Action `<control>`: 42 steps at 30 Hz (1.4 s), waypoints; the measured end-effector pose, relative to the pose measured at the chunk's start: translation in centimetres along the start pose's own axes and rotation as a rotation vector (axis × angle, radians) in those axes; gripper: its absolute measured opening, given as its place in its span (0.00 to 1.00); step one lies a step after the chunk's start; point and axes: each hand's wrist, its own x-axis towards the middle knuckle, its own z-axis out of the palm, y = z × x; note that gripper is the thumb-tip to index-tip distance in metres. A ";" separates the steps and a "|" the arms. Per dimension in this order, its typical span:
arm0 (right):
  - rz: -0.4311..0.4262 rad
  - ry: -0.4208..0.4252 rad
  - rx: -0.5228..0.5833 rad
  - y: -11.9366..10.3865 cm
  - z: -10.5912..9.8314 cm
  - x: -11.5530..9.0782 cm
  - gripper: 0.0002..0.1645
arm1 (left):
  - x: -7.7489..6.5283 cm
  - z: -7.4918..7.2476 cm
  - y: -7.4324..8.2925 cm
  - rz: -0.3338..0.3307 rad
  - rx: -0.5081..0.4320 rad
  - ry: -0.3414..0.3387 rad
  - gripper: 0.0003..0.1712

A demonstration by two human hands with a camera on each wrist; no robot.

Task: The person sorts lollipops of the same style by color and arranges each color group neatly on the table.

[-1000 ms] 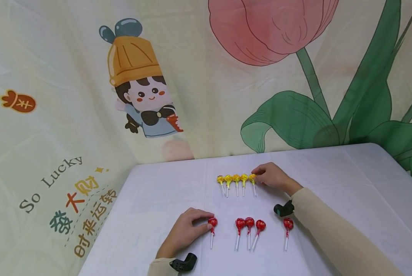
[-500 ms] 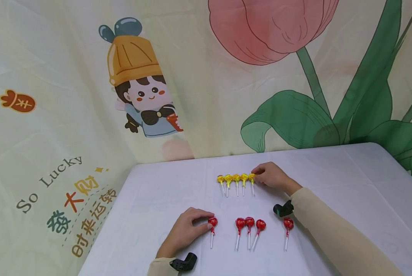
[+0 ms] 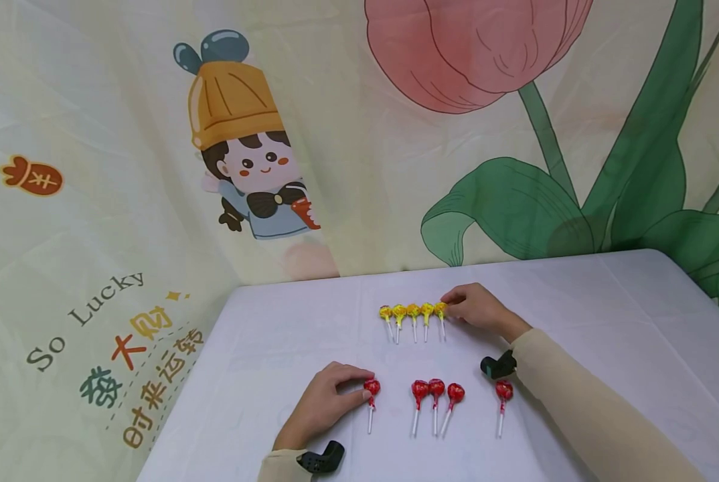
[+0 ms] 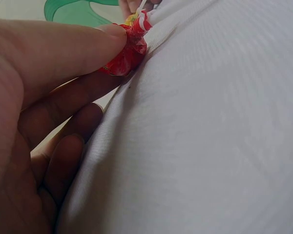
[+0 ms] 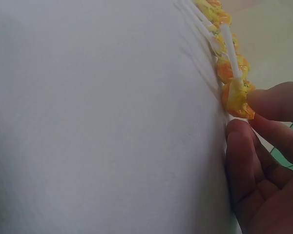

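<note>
My left hand [image 3: 329,399] pinches the head of a red lollipop [image 3: 371,387] between thumb and index finger, at the left of the red ones; the same red lollipop [image 4: 126,54] shows close up in the left wrist view. Farther back, my right hand [image 3: 481,310] holds the rightmost yellow lollipop [image 3: 440,310] by its head, at the end of a row of several yellow lollipops [image 3: 413,312]. In the right wrist view its wrapper [image 5: 238,97] touches the thumb, and its white stick stands out over the neighbouring heads.
Three red lollipops [image 3: 436,388] lie close together in the front middle. Another red lollipop [image 3: 504,391] lies apart at the right, near the right wrist's black camera [image 3: 498,365]. All rest on a white-covered table [image 3: 263,348] against a printed curtain [image 3: 359,167].
Both hands stay nearly in place with their lollipops. The yellow lollipop in my right hand shifts very slightly; the red ones lie as before.
</note>
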 end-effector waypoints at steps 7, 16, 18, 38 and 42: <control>-0.018 0.007 0.023 0.7 -0.3 -0.3 0.19 | 0.0 0.1 0.0 -0.009 -0.001 0.003 0.15; -0.006 -0.015 0.036 1.1 -1.1 -1.5 0.21 | 0.1 0.3 -0.2 0.006 -0.015 0.006 0.15; 0.000 -0.018 0.037 1.1 -1.2 -1.7 0.21 | 0.1 0.4 -0.2 0.004 -0.017 0.005 0.15; 0.008 -0.063 0.022 1.9 -2.6 -3.1 0.23 | 0.2 0.4 0.2 -0.016 -0.082 0.038 0.14; 0.011 -0.070 0.021 2.0 -2.9 -3.4 0.23 | 0.2 0.4 0.2 -0.015 -0.091 0.050 0.13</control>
